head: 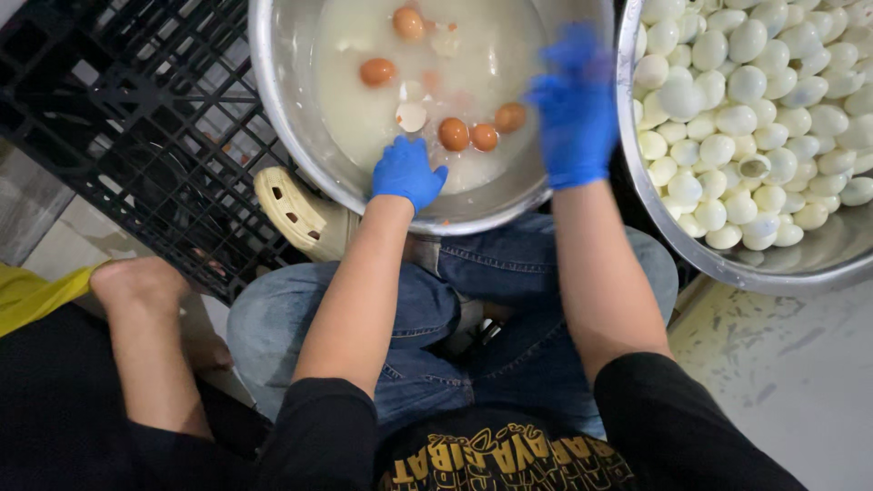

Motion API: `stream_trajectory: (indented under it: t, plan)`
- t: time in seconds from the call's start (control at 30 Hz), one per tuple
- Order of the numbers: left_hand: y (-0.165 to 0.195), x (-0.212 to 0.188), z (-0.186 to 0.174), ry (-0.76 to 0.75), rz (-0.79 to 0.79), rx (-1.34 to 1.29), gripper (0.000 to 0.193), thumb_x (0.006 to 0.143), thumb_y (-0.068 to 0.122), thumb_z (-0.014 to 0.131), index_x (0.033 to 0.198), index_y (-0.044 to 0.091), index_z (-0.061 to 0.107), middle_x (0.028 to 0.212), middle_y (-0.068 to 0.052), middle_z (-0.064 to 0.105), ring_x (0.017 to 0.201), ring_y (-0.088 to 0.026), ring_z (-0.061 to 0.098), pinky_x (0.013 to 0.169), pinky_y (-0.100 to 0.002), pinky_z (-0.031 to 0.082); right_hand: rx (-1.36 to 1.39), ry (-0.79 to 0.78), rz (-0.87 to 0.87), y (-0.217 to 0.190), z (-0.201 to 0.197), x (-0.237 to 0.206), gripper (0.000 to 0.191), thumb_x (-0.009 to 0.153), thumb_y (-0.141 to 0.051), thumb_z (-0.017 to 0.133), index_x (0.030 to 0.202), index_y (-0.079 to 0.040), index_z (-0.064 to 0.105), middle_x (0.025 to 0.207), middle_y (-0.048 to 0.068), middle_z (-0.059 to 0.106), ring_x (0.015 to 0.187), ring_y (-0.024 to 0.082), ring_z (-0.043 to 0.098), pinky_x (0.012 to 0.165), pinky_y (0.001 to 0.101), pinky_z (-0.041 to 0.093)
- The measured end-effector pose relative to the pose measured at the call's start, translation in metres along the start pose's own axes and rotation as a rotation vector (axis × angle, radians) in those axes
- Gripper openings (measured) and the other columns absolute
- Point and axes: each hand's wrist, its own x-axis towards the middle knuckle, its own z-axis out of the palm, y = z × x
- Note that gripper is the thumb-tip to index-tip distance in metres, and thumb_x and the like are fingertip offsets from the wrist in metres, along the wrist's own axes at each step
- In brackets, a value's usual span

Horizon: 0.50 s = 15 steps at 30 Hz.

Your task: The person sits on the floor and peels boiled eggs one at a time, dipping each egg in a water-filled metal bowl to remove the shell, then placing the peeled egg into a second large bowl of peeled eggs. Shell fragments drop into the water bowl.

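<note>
Beneath both gloved hands sits a wide steel basin (pixel 282 118) of cloudy water, with a second steel bowl (pixel 818 264) heaped with peeled white eggs (pixel 746 86) just right of the right hand (pixel 575 109). That hand is blurred, its grip impossible to read. The left hand (pixel 406 173) curls loosely, seemingly empty, brown eggs (pixel 453 134) floating just beyond its fingertips

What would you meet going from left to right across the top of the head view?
Black plastic lattice crate → round steel basin of cloudy water with brown eggs → blue-gloved right hand → steel bowl of peeled white eggs.
</note>
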Motion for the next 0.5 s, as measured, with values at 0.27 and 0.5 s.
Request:
stream_trajectory:
  t: [0.27,0.5]
  plan:
    - [0.01,-0.006,-0.013,-0.252,-0.117,-0.043,0.034,0.087,0.022,0.063,0.118,0.009,0.071,0.121,-0.02,0.068,0.114,-0.04,0.065,0.099,-0.05,0.052,-1.704,-0.681,-0.084,0.08,0.059,-0.042,0.034,0.089,-0.035,0.07,0.115,-0.013,0.073,0.115,0.021,0.07,0.105,0.04,0.067,0.092,0.0503,0.052]
    - [0.003,-0.002,-0.015,-0.278,-0.095,0.016,0.029,0.086,0.018,0.063,0.11,0.007,0.074,0.118,-0.022,0.069,0.11,-0.041,0.067,0.095,-0.049,0.054,-1.718,-0.872,0.239,0.039,0.08,-0.059,0.049,0.08,-0.052,0.073,0.107,-0.011,0.074,0.11,0.019,0.071,0.103,0.04,0.067,0.089,0.0484,0.053]
